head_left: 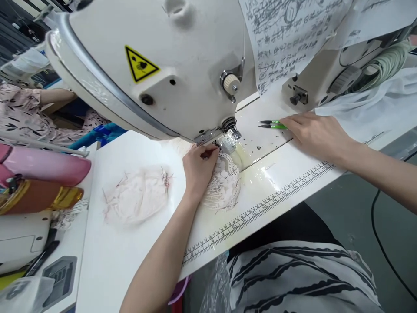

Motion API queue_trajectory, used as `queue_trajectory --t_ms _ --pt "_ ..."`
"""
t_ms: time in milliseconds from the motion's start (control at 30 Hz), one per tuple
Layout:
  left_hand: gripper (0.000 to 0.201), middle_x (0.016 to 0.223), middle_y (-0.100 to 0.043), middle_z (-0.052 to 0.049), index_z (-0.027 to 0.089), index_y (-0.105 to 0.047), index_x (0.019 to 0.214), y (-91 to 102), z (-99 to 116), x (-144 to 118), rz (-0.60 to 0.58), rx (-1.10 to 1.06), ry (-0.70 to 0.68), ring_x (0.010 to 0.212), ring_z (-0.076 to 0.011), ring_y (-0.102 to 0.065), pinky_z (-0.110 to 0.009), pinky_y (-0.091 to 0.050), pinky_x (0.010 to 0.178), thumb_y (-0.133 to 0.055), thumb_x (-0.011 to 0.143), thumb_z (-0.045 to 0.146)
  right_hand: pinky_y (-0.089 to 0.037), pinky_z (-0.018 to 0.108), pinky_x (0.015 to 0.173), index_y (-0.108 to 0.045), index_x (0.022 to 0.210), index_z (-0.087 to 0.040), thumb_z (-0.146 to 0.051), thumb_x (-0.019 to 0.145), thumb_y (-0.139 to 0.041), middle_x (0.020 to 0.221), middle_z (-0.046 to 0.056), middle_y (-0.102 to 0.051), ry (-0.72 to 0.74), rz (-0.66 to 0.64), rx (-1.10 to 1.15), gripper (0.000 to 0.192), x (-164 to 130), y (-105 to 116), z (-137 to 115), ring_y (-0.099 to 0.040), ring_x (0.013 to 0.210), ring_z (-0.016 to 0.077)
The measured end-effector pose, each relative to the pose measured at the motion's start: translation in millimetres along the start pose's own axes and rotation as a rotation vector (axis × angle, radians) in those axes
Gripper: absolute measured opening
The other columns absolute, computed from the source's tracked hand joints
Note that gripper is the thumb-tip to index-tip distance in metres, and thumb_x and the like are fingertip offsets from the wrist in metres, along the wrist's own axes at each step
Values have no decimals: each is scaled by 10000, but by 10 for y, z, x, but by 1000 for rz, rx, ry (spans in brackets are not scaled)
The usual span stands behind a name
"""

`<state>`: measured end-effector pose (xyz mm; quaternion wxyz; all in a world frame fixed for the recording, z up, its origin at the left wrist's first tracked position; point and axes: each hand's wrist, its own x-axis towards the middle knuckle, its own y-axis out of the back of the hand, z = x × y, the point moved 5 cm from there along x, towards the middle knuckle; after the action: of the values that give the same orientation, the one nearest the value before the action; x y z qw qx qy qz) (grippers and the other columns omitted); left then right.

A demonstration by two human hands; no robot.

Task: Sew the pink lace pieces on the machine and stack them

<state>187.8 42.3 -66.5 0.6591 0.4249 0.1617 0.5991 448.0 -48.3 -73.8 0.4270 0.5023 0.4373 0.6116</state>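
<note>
Under the needle area of a sewing machine (182, 65) lies a pale lace piece (224, 187) with a scalloped, holed edge. My left hand (200, 169) is closed in a pinch at its upper left edge, right beside the presser foot, which is partly hidden. Over on the right of the machine bed, my right hand (321, 134) has its fingers closed around green-handled thread snips (275, 124). The blades point left and the handles are mostly covered. Another pale fabric piece (138, 195), with loose reddish threads, rests left of my left forearm.
A ruler strip (260, 206) runs along the table's front edge. Handwritten paper (286, 39) hangs from the machine. White cloth (374, 104) lies at the right. Pink (48, 165) and amber (61, 195) bottles stand at left, near another person's patterned clothing (22, 113).
</note>
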Motion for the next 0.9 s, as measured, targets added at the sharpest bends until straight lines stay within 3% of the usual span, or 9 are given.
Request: queue_trajectory --t_ms 133,333,500,700,800,900 --pt "128 830 -716 3 202 -734 821 6 -22 5 8 -11 0 709 -135 -621 -270 -526 738 -632 754 240 -305 322 490 -490 1262 -111 -71 950 -184 1027 162 -665 55 -25 -37 438 -6 -2 -37 -599 877 254" --pt "110 825 -712 11 210 -731 805 14 -38 6 12 -27 -32 713 -131 -615 -259 -514 722 -635 756 228 -307 335 513 -541 1178 -56 -18 924 -230 1009 156 -659 88 -163 -191 404 70 0 -80 -578 919 273" --pt "103 840 -713 13 204 -723 795 10 -49 11 16 -44 -47 738 -128 -619 -246 -503 717 -629 752 213 -242 316 513 -588 1031 -72 39 877 -259 857 146 -650 103 -198 -223 380 161 58 -142 -555 813 225" --pt "97 829 -709 14 203 -715 779 10 -50 9 18 -38 -71 740 -130 -620 -244 -496 707 -624 748 202 -227 310 528 -582 1029 -59 11 882 -278 780 134 -625 75 -227 -194 345 248 157 -180 -545 706 194" --pt "88 822 -705 9 202 -711 773 11 -53 6 18 -41 -78 738 -133 -618 -246 -493 692 -625 753 210 -273 302 511 -576 1099 -67 -35 847 -339 885 142 -647 42 -205 -63 347 274 203 -233 -545 632 185" --pt "86 822 -705 3 206 -709 772 10 -65 7 15 -44 -79 746 -142 -622 -259 -495 699 -626 758 221 -373 290 540 -545 1204 -119 -60 828 -353 1009 115 -657 33 -179 353 426 278 203 -389 -591 691 175"
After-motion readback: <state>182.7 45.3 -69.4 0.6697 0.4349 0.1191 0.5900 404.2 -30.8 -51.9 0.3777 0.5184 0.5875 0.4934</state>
